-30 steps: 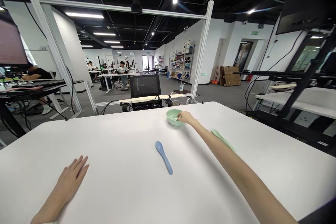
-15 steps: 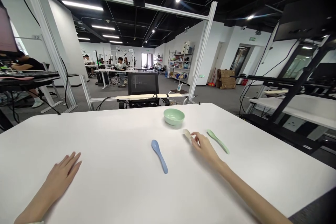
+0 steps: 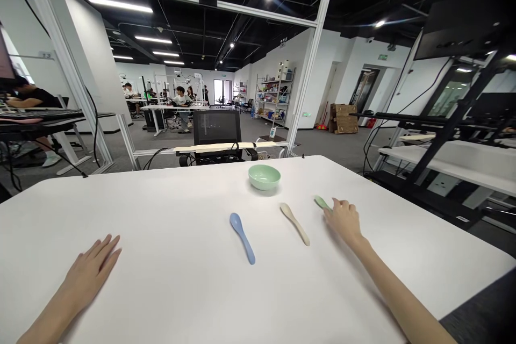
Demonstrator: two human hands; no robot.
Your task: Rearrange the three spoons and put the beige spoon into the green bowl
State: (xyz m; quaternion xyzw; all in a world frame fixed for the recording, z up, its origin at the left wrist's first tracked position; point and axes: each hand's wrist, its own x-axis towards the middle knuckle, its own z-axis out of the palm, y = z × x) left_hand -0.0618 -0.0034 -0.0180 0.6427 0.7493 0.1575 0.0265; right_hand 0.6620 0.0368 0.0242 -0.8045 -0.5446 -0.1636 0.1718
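Note:
My left hand [image 3: 91,269] lies flat on the white table [image 3: 169,290] at the near left, fingers stretched out, holding nothing. My right hand [image 3: 342,220] rests on the handle of a green spoon [image 3: 321,202], fingers curled over it; only the spoon's bowl end shows. A beige spoon [image 3: 295,223] lies free just left of that hand. Further left lies a blue spoon [image 3: 242,230]. A light green bowl [image 3: 264,176] stands behind the spoons near the far edge, and I see nothing in it.
Behind the table stand a black office chair [image 3: 217,129] and an aluminium frame [image 3: 306,75]. Dark stands and another white table [image 3: 455,158] are on the right. People sit at desks in the far room and at the left edge.
My right hand drew back from the bowl with the beige spoon, laid it between the blue and green spoons, let go, and moved right onto the green spoon. The left hand stayed flat.

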